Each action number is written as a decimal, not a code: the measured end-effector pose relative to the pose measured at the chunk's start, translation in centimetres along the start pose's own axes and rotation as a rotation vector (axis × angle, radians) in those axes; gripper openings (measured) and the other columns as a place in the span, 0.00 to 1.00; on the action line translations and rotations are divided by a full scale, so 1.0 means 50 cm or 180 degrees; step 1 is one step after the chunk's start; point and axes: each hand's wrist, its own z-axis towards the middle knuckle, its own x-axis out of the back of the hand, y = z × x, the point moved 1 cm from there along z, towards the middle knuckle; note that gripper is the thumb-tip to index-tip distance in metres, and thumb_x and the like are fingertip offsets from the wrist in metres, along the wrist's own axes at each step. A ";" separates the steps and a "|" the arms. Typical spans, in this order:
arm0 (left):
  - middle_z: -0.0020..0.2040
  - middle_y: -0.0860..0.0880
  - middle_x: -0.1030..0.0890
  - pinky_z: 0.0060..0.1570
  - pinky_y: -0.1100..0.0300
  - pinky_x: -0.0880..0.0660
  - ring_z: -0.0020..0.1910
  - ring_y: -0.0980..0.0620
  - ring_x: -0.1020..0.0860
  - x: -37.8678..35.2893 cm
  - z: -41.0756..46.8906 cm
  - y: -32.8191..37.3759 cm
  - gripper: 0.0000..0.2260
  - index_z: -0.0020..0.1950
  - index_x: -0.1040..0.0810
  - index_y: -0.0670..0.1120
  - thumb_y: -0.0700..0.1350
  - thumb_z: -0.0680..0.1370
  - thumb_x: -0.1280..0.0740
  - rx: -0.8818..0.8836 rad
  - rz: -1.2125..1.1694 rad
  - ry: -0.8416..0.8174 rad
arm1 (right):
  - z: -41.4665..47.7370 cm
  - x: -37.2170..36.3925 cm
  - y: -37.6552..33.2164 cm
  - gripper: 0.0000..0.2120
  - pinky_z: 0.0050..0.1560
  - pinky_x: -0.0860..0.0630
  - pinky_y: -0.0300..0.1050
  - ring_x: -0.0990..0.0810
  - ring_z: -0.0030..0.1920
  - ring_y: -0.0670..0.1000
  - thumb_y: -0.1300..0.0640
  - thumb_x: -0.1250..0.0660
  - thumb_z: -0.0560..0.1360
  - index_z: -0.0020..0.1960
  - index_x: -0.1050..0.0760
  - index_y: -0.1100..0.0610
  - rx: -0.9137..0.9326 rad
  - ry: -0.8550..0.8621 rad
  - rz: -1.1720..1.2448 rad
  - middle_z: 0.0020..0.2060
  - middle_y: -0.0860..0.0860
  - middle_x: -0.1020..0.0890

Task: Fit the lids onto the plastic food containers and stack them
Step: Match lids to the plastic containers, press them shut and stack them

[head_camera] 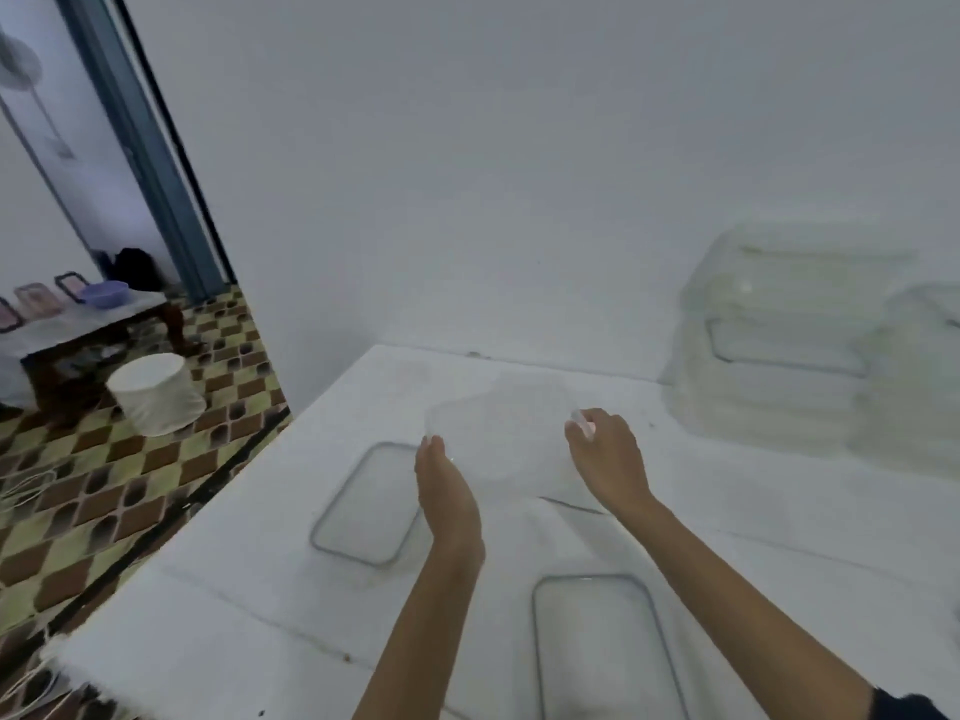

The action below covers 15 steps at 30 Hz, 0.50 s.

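Container: my clear rectangular plastic container (pixel 498 428) hung over the white table (pixel 234 589), between my two hands, its outline blurred.
Left hand: my left hand (pixel 441 491) pressed straight fingers against its left side.
Right hand: my right hand (pixel 608 459) curled its fingers on the right rim.
Handling: I judged it light, thin-walled, springy and slick. The stiffer rim seemed a better hold than the walls.
Lids: a clear grey-rimmed lid (pixel 363 504) lay just left of my left hand, and a second grey-rimmed lid (pixel 597 641) lay nearer me.
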 end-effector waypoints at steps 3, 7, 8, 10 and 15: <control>0.74 0.52 0.35 0.73 0.55 0.44 0.73 0.51 0.37 -0.072 -0.059 -0.049 0.20 0.74 0.36 0.48 0.51 0.82 0.46 0.0249 0.0211 -0.0548 | -0.038 0.101 0.082 0.18 0.45 0.33 0.43 0.24 0.51 0.57 0.55 0.44 0.79 0.67 0.29 0.60 -0.0321 0.0383 -0.0227 0.59 0.59 0.27; 0.72 0.49 0.33 0.69 0.57 0.42 0.71 0.50 0.36 -0.146 -0.142 -0.109 0.19 0.72 0.34 0.46 0.50 0.82 0.44 0.0492 0.0464 -0.1045 | -0.095 0.203 0.174 0.13 0.41 0.35 0.43 0.26 0.44 0.56 0.58 0.44 0.79 0.57 0.25 0.62 -0.0735 0.0893 -0.0363 0.52 0.58 0.28; 0.72 0.49 0.32 0.69 0.56 0.41 0.70 0.49 0.35 -0.160 -0.161 -0.123 0.19 0.72 0.34 0.46 0.49 0.82 0.44 0.0547 0.0517 -0.1128 | -0.109 0.223 0.196 0.10 0.37 0.36 0.43 0.28 0.41 0.55 0.58 0.43 0.78 0.48 0.25 0.61 -0.0826 0.0999 -0.0372 0.48 0.58 0.28; 0.71 0.48 0.31 0.69 0.54 0.39 0.69 0.48 0.33 -0.188 -0.196 -0.150 0.19 0.71 0.33 0.46 0.49 0.82 0.43 0.0629 0.0644 -0.1288 | -0.135 0.258 0.234 0.13 0.31 0.40 0.43 0.32 0.36 0.53 0.59 0.43 0.77 0.33 0.36 0.55 -0.0998 0.1155 -0.0339 0.42 0.55 0.31; 0.71 0.48 0.32 0.68 0.54 0.39 0.70 0.48 0.34 -0.231 -0.250 -0.205 0.19 0.72 0.34 0.45 0.49 0.82 0.43 0.0691 0.0938 -0.1616 | -0.196 0.316 0.301 0.19 0.28 0.45 0.42 0.40 0.28 0.48 0.61 0.42 0.75 0.30 0.45 0.51 -0.1138 0.1354 -0.0336 0.35 0.52 0.36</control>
